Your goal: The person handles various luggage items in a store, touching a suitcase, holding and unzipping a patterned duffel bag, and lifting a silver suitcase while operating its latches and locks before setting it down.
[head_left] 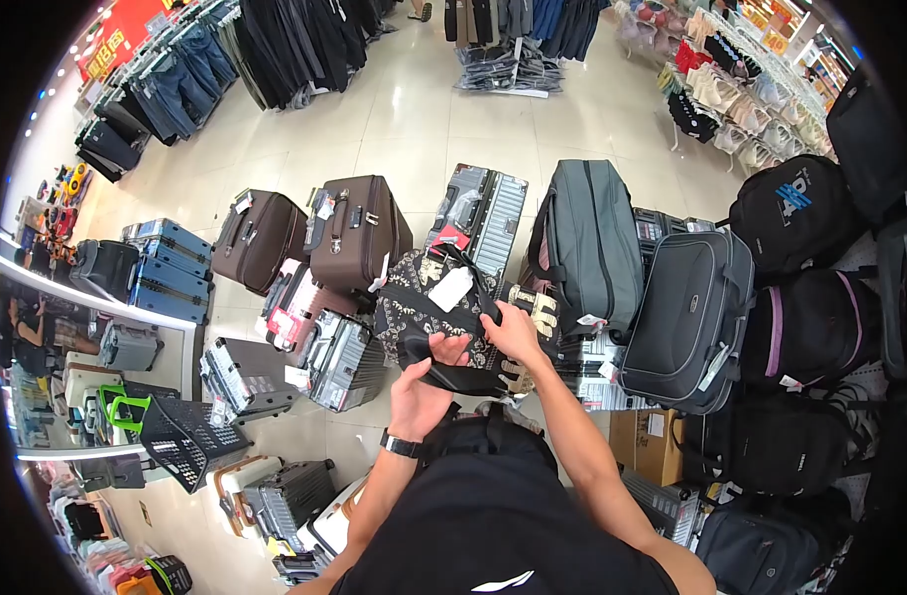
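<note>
A black travel bag (414,307) with a cream floral and elephant-like pattern is in front of my body at the middle of the head view. A blank-looking white tag (451,290) hangs on its top beside the black handles. My right hand (516,334) is closed around a black handle on the bag's right side. At the bag's near edge, my left hand (423,392) is palm up, its fingers curled about a black strap or edge that partly hides them. What lies under the bag is hidden.
Brown suitcases (359,233), a silver suitcase (339,357) and a grey soft bag (594,238) stand around. A dark upright suitcase (687,322) is to the right, with backpacks (800,218) beyond. A black basket (190,436) with green handles sits left. Clothes racks (300,50) line the far side.
</note>
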Demonstrator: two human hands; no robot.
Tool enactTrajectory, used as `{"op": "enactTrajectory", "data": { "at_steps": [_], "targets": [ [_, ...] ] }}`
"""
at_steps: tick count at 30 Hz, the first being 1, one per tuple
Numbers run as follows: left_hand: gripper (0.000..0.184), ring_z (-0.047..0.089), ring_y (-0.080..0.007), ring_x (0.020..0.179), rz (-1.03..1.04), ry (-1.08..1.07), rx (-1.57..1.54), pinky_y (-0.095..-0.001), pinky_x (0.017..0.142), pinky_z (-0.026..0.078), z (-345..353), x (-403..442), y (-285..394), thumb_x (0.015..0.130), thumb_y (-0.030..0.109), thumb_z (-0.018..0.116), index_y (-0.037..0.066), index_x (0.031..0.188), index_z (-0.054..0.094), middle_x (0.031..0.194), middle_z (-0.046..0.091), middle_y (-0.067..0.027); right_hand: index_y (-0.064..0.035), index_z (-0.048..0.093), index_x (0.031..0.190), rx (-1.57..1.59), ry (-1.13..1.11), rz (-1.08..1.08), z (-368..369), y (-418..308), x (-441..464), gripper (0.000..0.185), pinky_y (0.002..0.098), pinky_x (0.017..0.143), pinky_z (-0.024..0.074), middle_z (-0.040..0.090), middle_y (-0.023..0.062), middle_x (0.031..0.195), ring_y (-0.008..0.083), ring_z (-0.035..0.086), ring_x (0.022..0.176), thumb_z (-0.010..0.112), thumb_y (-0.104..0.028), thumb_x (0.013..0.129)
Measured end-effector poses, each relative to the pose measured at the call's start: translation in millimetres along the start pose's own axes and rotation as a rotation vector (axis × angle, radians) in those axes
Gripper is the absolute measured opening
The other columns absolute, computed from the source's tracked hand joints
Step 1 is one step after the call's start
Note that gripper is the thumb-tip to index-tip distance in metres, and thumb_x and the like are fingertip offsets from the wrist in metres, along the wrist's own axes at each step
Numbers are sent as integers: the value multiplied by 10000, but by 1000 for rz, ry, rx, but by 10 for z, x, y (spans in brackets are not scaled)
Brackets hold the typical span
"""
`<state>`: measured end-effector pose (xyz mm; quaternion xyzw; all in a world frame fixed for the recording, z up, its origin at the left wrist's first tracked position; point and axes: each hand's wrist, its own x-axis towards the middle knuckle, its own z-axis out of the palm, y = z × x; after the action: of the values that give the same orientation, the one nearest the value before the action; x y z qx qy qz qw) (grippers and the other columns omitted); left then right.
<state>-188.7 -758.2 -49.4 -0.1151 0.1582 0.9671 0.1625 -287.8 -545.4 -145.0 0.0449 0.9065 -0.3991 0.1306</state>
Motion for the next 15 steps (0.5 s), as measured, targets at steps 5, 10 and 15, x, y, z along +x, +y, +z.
{"op": "enactTrajectory", "data": {
  "at_steps": [5,10,15],
  "targets": [
    [293,467,-358,1499,28,-152,-145,-495,1314,278,-31,-99,6,928,102,681,63,1218,703,1298,717,-133,-41,738,1147,-96,191,-7,102,29,31,404,511,837,586,787,167,838,381,773,887,677,-393,958],
    [433,512,-344,1464,79,-78,236,-484,1277,337,79,-180,84,964,122,675,-8,1375,630,1353,703,-172,-17,726,1179,-125,209,21,75,-114,-30,444,564,890,569,763,284,1017,490,734,958,682,-392,944],
    [409,649,-279,1291,74,8,788,-422,1155,454,112,-158,64,1096,126,555,-72,1454,557,1383,687,-212,-39,708,1210,-161,203,29,118,-138,-104,446,555,879,574,767,273,966,478,743,931,689,-397,944]
  ]
}}
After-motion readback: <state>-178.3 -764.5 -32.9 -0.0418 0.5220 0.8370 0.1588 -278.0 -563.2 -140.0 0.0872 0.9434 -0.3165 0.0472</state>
